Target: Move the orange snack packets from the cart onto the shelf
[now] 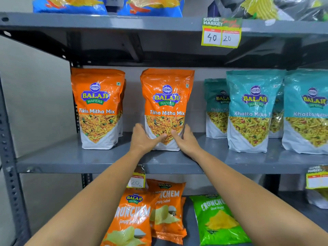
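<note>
An orange Tikha Mitha Mix packet (166, 103) stands upright on the grey middle shelf (88, 160). My left hand (143, 137) grips its lower left side and my right hand (186, 139) grips its lower right side, thumbs on the front. A second orange packet (97, 107) stands to the left on the same shelf, with another one partly hidden behind it. The cart is out of view.
Teal Khatta Mitha packets (253, 110) fill the right of the shelf. Below are orange Crunchem bags (134, 215) and a green bag (218, 221). Blue bags (71, 4) sit on the top shelf. A yellow price tag (221, 32) hangs overhead. A perforated upright (10, 174) stands at the left.
</note>
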`<state>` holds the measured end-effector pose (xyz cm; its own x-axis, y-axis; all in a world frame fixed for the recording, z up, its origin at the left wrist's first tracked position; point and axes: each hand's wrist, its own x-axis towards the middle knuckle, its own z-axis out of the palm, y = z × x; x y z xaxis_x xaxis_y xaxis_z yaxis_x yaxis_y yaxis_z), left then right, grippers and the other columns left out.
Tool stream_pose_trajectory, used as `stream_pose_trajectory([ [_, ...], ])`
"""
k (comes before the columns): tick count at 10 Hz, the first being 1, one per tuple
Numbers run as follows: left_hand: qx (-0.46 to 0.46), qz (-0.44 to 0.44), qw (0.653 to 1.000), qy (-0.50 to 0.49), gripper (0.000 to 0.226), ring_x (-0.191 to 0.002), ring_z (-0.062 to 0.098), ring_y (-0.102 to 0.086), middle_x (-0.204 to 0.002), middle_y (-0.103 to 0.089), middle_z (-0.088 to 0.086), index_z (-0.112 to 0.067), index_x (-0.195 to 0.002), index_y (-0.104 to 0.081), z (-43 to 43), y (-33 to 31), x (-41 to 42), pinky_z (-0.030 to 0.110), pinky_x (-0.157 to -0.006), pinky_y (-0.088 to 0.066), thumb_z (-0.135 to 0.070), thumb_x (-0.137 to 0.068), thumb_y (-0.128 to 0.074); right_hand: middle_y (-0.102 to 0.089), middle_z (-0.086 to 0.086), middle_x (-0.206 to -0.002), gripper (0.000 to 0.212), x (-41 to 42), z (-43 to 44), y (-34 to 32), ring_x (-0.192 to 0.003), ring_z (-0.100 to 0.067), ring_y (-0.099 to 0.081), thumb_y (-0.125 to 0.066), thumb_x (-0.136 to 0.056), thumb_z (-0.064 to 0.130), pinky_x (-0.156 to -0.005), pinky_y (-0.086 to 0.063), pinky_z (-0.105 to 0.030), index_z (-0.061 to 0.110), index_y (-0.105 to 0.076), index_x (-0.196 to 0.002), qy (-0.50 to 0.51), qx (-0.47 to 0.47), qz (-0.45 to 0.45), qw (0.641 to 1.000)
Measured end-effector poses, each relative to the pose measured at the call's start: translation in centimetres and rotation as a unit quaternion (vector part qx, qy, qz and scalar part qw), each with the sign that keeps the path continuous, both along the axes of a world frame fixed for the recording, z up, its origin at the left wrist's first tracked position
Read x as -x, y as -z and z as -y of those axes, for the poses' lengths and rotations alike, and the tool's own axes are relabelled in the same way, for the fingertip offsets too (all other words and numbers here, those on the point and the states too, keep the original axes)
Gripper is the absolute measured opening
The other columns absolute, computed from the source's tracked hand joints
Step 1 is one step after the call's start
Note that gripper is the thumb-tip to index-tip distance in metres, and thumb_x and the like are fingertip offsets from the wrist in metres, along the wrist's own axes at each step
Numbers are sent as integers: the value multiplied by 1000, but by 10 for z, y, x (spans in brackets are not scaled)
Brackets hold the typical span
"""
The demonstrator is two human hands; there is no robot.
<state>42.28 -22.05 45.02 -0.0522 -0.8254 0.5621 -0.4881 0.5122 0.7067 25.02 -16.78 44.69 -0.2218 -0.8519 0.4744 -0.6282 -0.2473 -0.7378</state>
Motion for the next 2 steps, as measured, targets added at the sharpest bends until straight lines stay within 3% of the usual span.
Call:
stream_pose_trajectory([
  [1, 139, 102, 978, -116, 107, -140, 31, -28, -153, -25, 15, -7, -143, -18, 0, -35, -19, 45, -108, -36, -75, -68, -54, -18, -13, -160, 81, -1, -11, -29, -147, -29, -18, -40, -92, 59, -117, -23, -50, 10, -13, -151, 140, 143, -205, 958],
  [2, 336, 203, 899, -195, 96, -147, 26, -11, -159, -13, 14, -11, -147, -6, -13, -86, -30, 45, -117, -12, -70, -80, -42, -20, -13, -160, 81, -5, -15, -78, -147, -28, -20, -31, -89, 64, -116, -19, -54, 14, -17, -151, 208, 238, -359, 878],
])
